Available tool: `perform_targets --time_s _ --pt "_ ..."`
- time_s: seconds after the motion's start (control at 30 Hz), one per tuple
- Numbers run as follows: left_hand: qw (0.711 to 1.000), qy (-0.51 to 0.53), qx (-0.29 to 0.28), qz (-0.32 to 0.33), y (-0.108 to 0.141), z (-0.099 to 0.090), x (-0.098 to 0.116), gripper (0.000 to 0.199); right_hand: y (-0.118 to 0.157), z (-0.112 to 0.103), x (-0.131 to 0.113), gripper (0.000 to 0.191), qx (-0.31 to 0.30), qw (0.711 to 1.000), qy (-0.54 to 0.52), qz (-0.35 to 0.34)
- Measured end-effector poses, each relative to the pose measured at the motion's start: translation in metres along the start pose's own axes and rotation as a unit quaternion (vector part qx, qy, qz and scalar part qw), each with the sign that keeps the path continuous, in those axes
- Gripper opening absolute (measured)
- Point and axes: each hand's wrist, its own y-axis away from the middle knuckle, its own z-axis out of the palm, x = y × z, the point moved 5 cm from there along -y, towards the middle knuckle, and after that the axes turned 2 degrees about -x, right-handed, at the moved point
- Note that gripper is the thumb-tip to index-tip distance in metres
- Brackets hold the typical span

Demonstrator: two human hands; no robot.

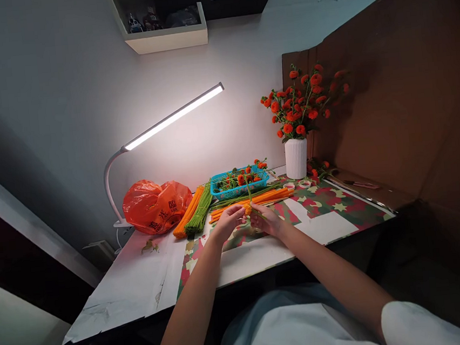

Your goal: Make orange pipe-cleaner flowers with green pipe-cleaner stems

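Observation:
Both hands meet over the middle of the table, around a small orange flower piece (247, 209) with a green stem (249, 191) rising from it. My left hand (230, 220) has its fingertips closed on the left side of the orange piece. My right hand (266, 218) pinches at the base of the green stem, on the right of the piece. Just behind the hands lie loose orange stems (273, 195). Farther back, a blue basket (240, 191) holds green stems with orange flowers.
Orange bundles (190, 211) and green bundles (201, 213) lie left, beside a red plastic bag (156, 207). A lit lamp (175, 115) arches above. At the back right stands a white vase (296, 158) of orange flowers. Tape rolls (304, 184) and pliers (361, 184) lie right.

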Motion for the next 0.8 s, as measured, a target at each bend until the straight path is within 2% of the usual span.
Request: perform_targets --time_s 0.1,0.17,0.23,0.3,0.4,0.5,0.67,0.8 --pt "1.000 0.008 0.015 0.025 0.000 0.001 0.003 0.045 -0.003 -0.012 -0.008 0.039 0.055 0.996 -0.011 -0.067" --pt "0.997 -0.011 0.045 0.066 0.000 -0.001 0.007 0.046 -0.002 -0.024 -0.011 0.039 0.137 0.984 -0.014 -0.111" --pt "0.988 -0.054 0.088 0.112 0.000 -0.004 0.012 0.045 0.003 -0.034 -0.016 0.034 0.227 0.960 0.021 -0.166" --pt "0.975 -0.107 0.125 0.149 0.002 -0.007 0.015 0.044 0.010 -0.032 -0.022 0.028 0.267 0.927 0.109 -0.239" --pt "0.959 -0.157 0.144 0.186 0.004 -0.007 0.017 0.039 0.018 -0.011 -0.028 0.024 0.216 0.884 0.268 -0.318" --pt "0.951 -0.186 0.137 0.207 0.007 -0.003 0.020 0.033 0.020 0.002 -0.027 0.028 0.184 0.859 0.339 -0.337" --pt "0.946 -0.197 0.119 0.230 0.007 -0.001 0.020 0.028 0.019 0.000 -0.029 0.022 0.180 0.851 0.344 -0.353" --pt "0.961 -0.152 0.107 0.205 0.002 -0.007 0.013 0.030 0.019 -0.002 -0.029 0.021 0.173 0.856 0.338 -0.352"
